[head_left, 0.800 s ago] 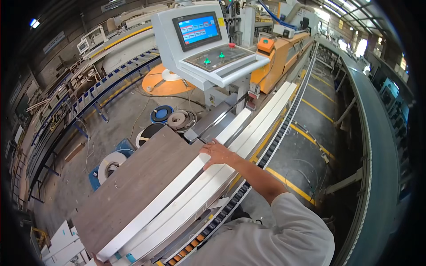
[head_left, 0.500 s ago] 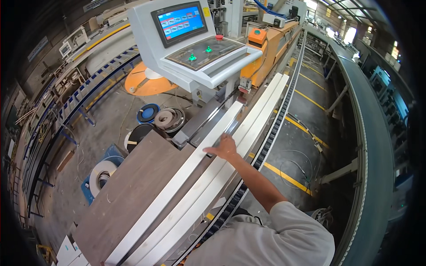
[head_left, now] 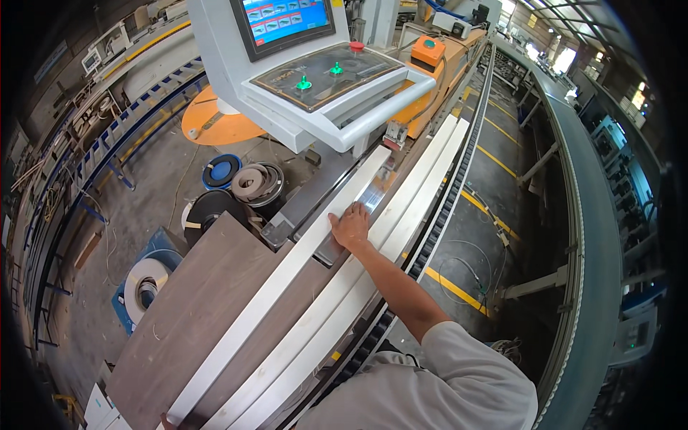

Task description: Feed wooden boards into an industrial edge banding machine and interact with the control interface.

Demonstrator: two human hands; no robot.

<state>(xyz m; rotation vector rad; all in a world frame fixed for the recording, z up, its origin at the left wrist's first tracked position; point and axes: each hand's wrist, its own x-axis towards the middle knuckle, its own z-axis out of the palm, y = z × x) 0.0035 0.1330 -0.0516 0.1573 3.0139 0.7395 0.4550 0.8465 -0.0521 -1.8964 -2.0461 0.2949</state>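
A long white board (head_left: 287, 276) lies lengthwise on the brown work table (head_left: 186, 287), its far end pointing toward the machine. My right hand (head_left: 350, 228) rests against its right side, thumb on the board's top and fingers stretched over the shiny metal plate (head_left: 373, 193). At the board's near end, only a few fingers of my left hand (head_left: 167, 421) show at the lower edge; they appear closed on the end, the rest being out of view. Two more white boards (head_left: 401, 208) lie side by side to the right, apart from the first.
A control panel (head_left: 326, 75) with a screen overhangs the far end of the table. Beyond it stands an orange machine (head_left: 444, 79). A black roller track (head_left: 430, 236) runs along the right. Edging rolls (head_left: 254, 183) stand on the floor at left, near a blue pallet (head_left: 154, 251).
My right hand has moved slightly left and nearer the board, its fingers now lying beside it. Fingers of my left hand now show at the near end. The view has shifted.
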